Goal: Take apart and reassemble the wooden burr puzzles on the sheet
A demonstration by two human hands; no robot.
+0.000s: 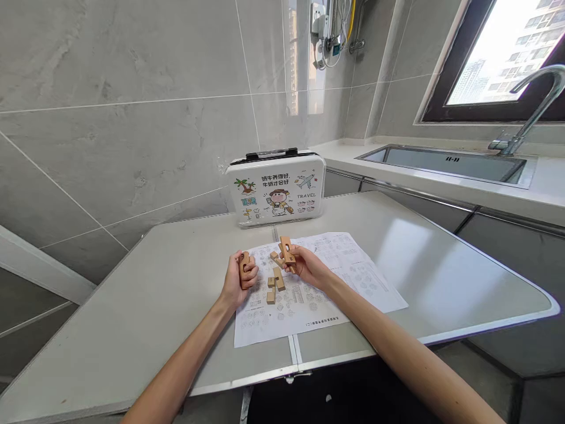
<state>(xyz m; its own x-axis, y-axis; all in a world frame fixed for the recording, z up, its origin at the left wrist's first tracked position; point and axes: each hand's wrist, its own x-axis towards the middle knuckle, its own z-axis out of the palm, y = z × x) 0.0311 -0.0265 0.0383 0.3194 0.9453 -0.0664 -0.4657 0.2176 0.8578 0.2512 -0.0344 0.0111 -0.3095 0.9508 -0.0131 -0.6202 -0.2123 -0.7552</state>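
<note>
My left hand point(241, 280) is closed around a notched wooden puzzle block point(243, 270), raised over the left part of the paper. Between the fingers of my right hand point(306, 265) is another wooden puzzle block point(286, 249) with a slot cut in it, tilted upright; a further wooden piece shows behind it, partly hidden. Between my hands, several loose notched wooden pieces point(279, 278) lie on a white printed sheet point(318, 306) covered with small line diagrams.
The sheet lies on a grey folding table point(176, 277) with a metal edge and a centre seam. A white cartoon-printed case point(278, 206) stands at the back. To the right are a counter, a sink point(445, 162) and a faucet point(525, 118). A tiled wall rises behind.
</note>
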